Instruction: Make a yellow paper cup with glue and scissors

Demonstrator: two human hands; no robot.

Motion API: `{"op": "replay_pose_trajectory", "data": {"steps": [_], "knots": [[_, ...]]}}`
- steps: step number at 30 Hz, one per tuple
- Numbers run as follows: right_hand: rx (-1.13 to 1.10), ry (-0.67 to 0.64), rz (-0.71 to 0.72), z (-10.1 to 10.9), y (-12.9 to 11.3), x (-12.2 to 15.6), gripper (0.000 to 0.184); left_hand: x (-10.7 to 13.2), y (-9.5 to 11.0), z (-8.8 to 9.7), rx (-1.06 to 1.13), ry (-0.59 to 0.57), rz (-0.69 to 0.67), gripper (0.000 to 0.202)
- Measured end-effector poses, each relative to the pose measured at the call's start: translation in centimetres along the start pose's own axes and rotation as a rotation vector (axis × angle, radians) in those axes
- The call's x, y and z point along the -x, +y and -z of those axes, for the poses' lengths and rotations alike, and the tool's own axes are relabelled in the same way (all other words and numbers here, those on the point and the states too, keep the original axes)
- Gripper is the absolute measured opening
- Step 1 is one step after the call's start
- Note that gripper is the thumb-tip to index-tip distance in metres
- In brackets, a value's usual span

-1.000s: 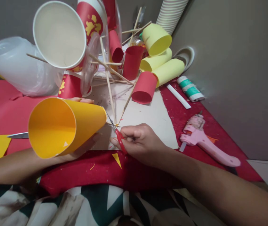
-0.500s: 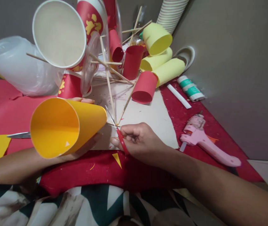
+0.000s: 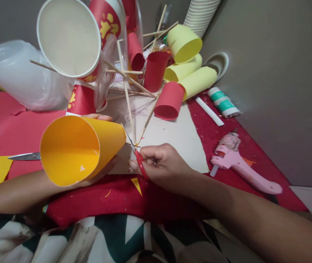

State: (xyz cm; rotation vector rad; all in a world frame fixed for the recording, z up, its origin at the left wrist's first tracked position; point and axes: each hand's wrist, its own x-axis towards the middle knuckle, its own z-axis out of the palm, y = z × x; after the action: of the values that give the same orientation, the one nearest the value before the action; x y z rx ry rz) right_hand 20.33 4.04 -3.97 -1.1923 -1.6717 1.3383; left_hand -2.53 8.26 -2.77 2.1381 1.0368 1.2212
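Holding a yellow paper cone (image 3: pixel 113 133) near the front edge of the desk (image 3: pixel 90 202), the left hand (image 3: pixel 106 171) is wrapping its fingers (image 3: pixel 103 117) around it — the right hand (image 3: pixel 160 160) is gripping red-handled scissors (image 3: pixel 140 163), tips at the cone's narrow end. A pink glue gun (image 3: pixel 247 170) is lying near the right edge.

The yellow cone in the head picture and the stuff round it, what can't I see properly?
Head view: most of the left hand, hidden behind the yellow cone.
Head view: the right end of the silver blade, hidden by the cone's wide end.
Head view: the upper end of the white ribbed stack, cut off by the top edge.
Head view: part of the red scissors, covered by the right hand.
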Motion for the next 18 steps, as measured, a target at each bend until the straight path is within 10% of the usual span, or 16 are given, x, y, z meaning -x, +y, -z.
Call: {"op": "replay_pose_trajectory", "data": {"steps": [18], "knots": [[0.017,0.032,0.077,0.0,0.1,-0.2,0.053,-0.3,1.1,-0.4,0.331,-0.144,0.195,0.075]]}}
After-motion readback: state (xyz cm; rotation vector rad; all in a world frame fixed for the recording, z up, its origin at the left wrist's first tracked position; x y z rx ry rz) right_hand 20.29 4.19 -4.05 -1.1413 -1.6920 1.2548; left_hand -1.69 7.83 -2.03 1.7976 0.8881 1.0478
